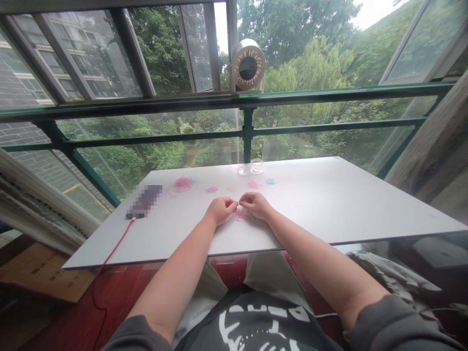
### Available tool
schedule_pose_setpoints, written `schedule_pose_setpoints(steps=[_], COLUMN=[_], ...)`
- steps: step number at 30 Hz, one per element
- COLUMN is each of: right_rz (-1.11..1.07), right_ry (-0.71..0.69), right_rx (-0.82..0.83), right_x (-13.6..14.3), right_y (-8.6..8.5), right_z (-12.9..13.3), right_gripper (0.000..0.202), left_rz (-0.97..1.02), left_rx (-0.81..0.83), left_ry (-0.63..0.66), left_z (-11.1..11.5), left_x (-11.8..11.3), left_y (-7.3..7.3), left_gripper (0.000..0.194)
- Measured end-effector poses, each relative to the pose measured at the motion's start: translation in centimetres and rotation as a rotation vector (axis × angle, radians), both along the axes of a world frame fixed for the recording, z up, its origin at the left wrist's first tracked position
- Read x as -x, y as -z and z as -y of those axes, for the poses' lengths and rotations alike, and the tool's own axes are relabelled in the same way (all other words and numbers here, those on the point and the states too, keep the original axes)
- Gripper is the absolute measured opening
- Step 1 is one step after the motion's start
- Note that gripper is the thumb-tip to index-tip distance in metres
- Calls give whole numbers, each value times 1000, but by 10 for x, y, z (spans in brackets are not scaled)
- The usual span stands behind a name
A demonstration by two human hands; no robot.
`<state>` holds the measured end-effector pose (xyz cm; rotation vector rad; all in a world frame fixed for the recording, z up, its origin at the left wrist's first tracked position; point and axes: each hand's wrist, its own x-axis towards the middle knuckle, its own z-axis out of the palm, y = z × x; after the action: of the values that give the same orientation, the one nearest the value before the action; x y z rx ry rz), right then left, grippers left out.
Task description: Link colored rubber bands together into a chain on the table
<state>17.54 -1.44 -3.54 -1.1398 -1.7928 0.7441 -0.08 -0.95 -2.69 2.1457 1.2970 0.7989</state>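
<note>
My left hand (221,210) and my right hand (256,205) meet at the fingertips over the white table (310,195). Both are closed in a pinch; what lies between the fingers is too small to make out. Just below the fingertips sits a small heap of pink pieces (239,215). Beyond my hands, small piles lie in a loose row: a larger pink pile (183,183), a purple one (212,189), a faint yellow one (232,188), a coral pink one (254,185) and a light blue one (270,181).
Clear round dishes (256,170) stand near the table's far edge. A blurred phone-like device (146,199) lies at the left, with a red cable (116,246) running off the table. A round device (248,67) is at the window, above the green railing (310,97).
</note>
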Motion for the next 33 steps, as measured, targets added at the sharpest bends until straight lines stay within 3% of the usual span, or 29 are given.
schedule_pose_setpoints(steps=[14, 24, 33], right_rz=[-16, 130, 144], right_ry=[2, 27, 37], right_rx=[-17, -221, -235], right_x=[0, 3, 3], right_y=[1, -1, 0], right_z=[1, 3, 3], right_gripper=[16, 6, 7], left_rz=[42, 57, 80], left_rx=[-14, -6, -49], left_ry=[-29, -25, -18], left_z=[-1, -1, -3], left_x=[1, 1, 1], left_y=[1, 2, 3], left_gripper=[35, 31, 27])
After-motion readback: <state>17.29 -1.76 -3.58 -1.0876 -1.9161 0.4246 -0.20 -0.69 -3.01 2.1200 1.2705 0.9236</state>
